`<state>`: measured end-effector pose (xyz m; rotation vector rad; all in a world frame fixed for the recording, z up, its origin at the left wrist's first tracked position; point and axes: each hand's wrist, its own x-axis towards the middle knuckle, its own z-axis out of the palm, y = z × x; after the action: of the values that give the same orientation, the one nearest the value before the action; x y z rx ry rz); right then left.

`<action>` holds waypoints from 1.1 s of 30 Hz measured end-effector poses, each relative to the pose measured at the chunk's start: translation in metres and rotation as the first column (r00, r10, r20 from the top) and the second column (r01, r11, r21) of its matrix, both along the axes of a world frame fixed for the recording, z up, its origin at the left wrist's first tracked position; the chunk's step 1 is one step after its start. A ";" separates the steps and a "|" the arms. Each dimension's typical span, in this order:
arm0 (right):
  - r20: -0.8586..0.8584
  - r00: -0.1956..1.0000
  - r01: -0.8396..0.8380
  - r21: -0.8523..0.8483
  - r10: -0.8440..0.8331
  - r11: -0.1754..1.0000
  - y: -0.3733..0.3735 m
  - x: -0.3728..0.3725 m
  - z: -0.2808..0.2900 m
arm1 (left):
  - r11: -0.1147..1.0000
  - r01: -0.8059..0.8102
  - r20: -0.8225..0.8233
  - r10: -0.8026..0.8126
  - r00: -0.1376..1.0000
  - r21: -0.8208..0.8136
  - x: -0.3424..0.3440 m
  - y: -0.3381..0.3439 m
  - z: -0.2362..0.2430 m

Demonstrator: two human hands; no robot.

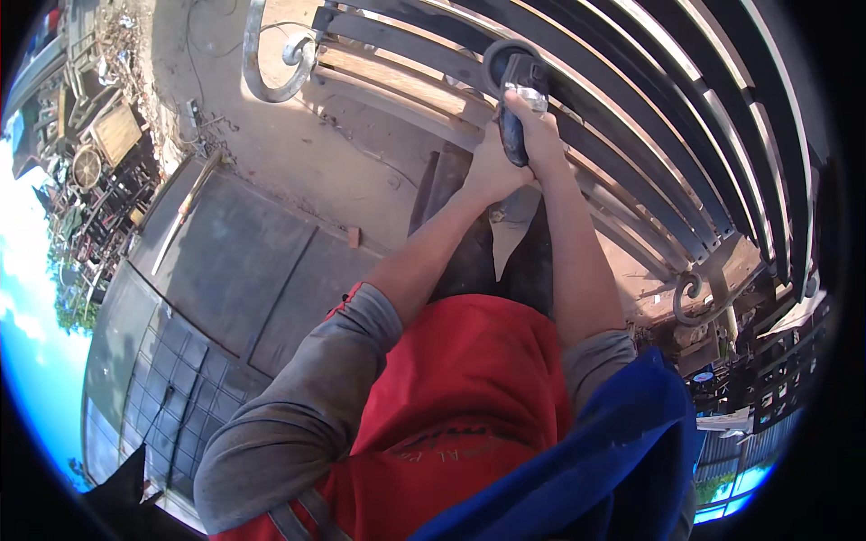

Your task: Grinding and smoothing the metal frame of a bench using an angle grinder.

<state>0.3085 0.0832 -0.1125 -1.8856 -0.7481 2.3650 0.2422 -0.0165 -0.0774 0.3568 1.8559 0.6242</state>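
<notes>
An angle grinder (521, 77) with a round head is held out against the dark slats of a bench (622, 104) at the upper middle. My left hand (493, 169) is closed around the lower part of the grinder's black body. My right hand (544, 142) also grips it, just right of my left, with its thumb near the silver section. The bench has a curled metal end (300, 52) at the left and another scroll (687, 298) at the right.
Dirt ground (370, 149) lies under and beside the bench. Dark metal panels (225, 252), one with a grid, are at the left, with a long pole (185, 207) near them. Piles of scrap furniture (113, 140) line the far left, and more dark clutter (758, 370) is at the right.
</notes>
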 end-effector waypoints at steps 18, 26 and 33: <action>0.174 0.876 -0.463 0.046 0.450 0.885 0.017 -0.126 0.017 | 0.915 -0.394 0.224 0.368 0.902 0.082 -0.102 0.008 0.008; 0.284 0.903 -0.348 0.039 0.324 0.937 0.022 -0.050 0.026 | 0.946 -0.318 0.338 0.281 0.898 0.059 -0.030 0.008 -0.005; 0.303 0.943 -0.178 0.118 0.136 0.977 0.012 0.037 0.025 | 0.977 -0.202 0.389 0.158 0.908 0.075 0.046 0.007 -0.008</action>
<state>0.3459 0.0957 -0.0879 -2.2167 -1.0985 2.0638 0.2881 -0.0093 -0.0851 0.1239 1.4903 0.8644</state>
